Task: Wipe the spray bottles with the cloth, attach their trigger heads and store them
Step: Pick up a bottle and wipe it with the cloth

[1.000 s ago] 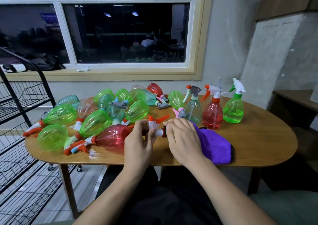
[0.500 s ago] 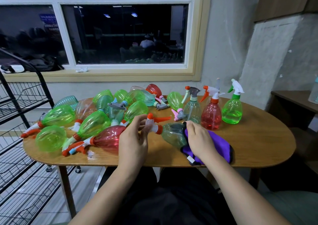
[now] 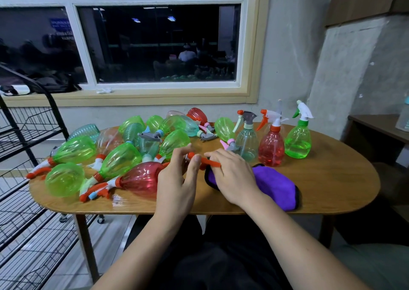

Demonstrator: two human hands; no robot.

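Right hand (image 3: 232, 176) now back over bottle, hiding it; grip curled on purple microfibre cloth (image 3: 274, 185). Left hand (image 3: 177, 179) pinches orange plastic trigger head (image 3: 209, 162). Three upright headed spray bottles (image 3: 271, 150) on oval wooden worktop (image 3: 332, 179); heap of lying bottles (image 3: 119, 159) left, storing seemingly unstarted.

The cloth (image 3: 276, 185) lies on the table (image 3: 332, 179) before upright bottles (image 3: 271, 150).

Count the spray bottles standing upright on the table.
3: a clear bottle, a red bottle beside it, a green bottle rightmost. A fourth may hide behind the red one.

bottles (image 3: 271, 148): glossy translucent plastic | cloth (image 3: 274, 184): matt fleecy fabric | table (image 3: 332, 179): smooth wood
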